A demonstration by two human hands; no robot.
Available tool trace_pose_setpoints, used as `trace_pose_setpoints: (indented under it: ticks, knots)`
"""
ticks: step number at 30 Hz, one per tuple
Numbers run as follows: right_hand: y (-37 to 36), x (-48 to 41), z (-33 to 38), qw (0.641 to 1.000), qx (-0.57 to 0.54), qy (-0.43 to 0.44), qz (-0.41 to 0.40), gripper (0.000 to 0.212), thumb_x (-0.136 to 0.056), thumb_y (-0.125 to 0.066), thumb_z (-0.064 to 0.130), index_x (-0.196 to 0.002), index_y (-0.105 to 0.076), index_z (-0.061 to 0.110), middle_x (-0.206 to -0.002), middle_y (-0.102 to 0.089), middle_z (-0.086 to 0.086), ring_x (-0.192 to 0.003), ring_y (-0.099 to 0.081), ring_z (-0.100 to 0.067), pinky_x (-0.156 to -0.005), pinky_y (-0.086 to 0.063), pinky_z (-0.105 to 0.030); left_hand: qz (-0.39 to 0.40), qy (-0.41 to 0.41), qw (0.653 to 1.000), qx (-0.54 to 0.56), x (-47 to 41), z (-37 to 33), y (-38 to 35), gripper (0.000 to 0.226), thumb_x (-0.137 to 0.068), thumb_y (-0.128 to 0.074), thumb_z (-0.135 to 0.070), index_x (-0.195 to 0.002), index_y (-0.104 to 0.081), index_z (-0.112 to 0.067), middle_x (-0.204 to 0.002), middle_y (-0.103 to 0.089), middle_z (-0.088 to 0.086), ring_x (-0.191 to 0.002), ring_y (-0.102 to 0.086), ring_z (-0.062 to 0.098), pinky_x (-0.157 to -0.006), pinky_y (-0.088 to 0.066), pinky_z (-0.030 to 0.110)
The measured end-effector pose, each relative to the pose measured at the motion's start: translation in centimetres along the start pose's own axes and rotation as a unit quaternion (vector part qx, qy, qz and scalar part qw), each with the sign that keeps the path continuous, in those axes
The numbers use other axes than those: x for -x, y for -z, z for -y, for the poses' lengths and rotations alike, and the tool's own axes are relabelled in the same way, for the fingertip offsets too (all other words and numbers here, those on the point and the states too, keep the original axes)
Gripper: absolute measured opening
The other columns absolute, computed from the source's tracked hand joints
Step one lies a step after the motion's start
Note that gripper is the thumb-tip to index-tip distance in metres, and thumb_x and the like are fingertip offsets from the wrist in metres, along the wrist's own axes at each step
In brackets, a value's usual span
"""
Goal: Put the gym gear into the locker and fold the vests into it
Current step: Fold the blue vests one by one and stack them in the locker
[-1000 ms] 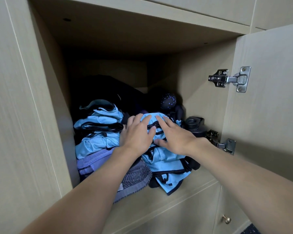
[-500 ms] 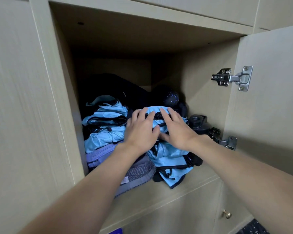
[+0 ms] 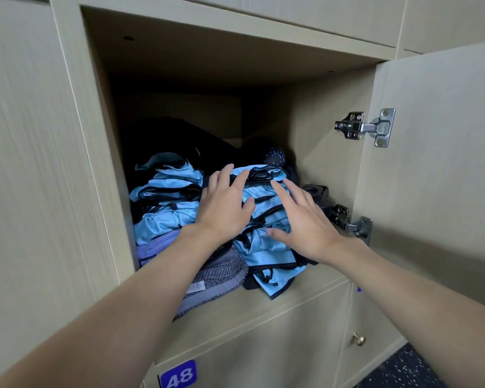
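Vests beneath the flat, spread-fingered left hand and right hand look light, limp, slippery; best gripped at folded edges.

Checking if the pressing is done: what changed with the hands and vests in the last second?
The left hand and right hand, whose fingertips met on the right vest pile, have drawn apart; blue cloth now shows between them. Both stay flat on it, gripping nothing. The left vest pile, grey shoe and open door are unchanged.
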State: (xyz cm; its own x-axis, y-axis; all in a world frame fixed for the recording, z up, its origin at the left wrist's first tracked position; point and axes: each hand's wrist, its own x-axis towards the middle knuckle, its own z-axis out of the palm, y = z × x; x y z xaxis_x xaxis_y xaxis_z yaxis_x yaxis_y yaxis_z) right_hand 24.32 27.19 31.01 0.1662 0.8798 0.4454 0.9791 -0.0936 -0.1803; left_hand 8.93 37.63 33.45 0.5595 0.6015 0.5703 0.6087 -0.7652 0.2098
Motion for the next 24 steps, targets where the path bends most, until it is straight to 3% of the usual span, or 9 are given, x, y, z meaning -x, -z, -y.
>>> trace_pose_setpoints:
  ticks: [16, 24]
  knots:
    - [1.3, 1.1, 1.4, 1.0, -0.013, -0.012, 0.017, 0.093, -0.091, -0.062, 0.048, -0.156, 0.001, 0.03, -0.163, -0.002, 0.002, -0.148, -0.009, -0.023, -0.117, -0.026, -0.045, -0.034, -0.02, 0.999, 0.014, 1.4, -0.5, 1.6, 0.057, -0.1, -0.047, -0.035, -0.153, -0.032, -0.019, -0.161, -0.018, 0.009, -0.148, -0.011, 0.026, -0.119, -0.021, 0.045]
    - [1.3, 4.6, 1.5, 0.999, -0.019, -0.04, 0.017, 0.085, -0.092, -0.062, 0.045, -0.156, -0.007, 0.029, -0.159, -0.011, -0.001, -0.143, -0.018, -0.025, -0.113, -0.03, -0.049, -0.058, -0.041, 0.997, 0.0, 5.3, -2.1, 1.3, 0.045, -0.096, -0.054, -0.03, -0.139, -0.051, -0.016, -0.148, -0.037, 0.01, -0.138, -0.029, 0.03, -0.112, -0.029, 0.044]
